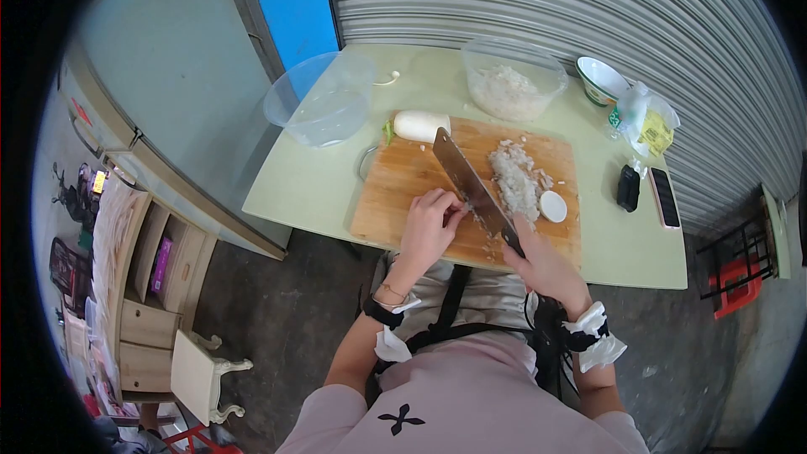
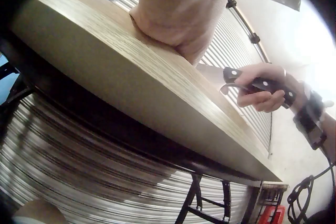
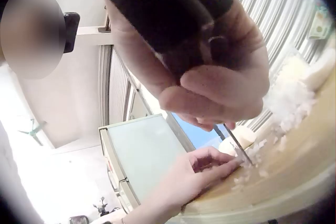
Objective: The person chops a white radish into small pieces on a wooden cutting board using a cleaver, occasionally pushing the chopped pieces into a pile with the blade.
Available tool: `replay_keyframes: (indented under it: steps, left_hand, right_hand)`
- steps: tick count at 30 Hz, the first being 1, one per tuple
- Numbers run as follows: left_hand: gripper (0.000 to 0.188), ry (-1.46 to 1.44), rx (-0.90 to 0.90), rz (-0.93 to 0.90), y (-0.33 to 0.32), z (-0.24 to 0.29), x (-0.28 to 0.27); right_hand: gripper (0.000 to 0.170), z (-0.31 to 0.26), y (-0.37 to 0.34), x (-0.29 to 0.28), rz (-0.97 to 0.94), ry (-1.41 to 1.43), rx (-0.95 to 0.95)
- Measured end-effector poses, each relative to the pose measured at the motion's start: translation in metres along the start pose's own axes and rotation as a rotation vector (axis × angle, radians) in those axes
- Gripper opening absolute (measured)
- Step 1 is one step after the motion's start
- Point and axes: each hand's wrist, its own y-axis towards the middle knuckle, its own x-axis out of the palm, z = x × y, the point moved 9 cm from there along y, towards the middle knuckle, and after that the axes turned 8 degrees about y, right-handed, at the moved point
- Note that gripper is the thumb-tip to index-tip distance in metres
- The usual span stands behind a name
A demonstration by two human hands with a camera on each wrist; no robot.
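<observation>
My right hand grips the black handle of a broad cleaver, its blade slanting across the wooden cutting board. Beside the blade, my left hand rests on the board with bent fingers, pinching a small bit of white radish at the blade's side. In the right wrist view, the cleaver's edge meets the board among small white bits by the left fingertips. A heap of chopped white radish lies right of the blade. Along the board's far edge lies a larger radish piece with a green end.
A small white round dish sits by the heap. Behind the board stand a clear basin and a clear tub with shredded white radish. To the right are a bowl, a plastic bag, a black object and a phone.
</observation>
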Motion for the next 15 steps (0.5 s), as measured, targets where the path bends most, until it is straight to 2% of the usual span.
replay_keyframes:
  steps: [1,3,6,12,15]
  left_hand:
    - [0.012,0.004,0.003,0.006,0.0,0.0,0.0]
    - [0.012,0.015,0.002,-0.001,0.0,0.0,-0.001]
    - [0.012,0.018,-0.003,-0.018,0.0,0.0,0.0]
    - [0.011,0.012,-0.01,-0.012,0.0,0.0,-0.001]
    - [0.011,0.013,-0.008,-0.015,0.0,0.0,0.0]
  right_hand:
    - [0.038,-0.004,0.003,-0.005,0.001,0.002,0.0]
    - [0.05,0.005,0.002,-0.003,-0.104,0.169,0.253]
    - [0.042,0.017,-0.002,-0.003,-0.106,0.272,0.247]
    - [0.043,0.026,-0.015,-0.002,0.007,0.372,0.181]
    - [0.043,0.027,-0.015,0.001,-0.005,0.283,0.181]
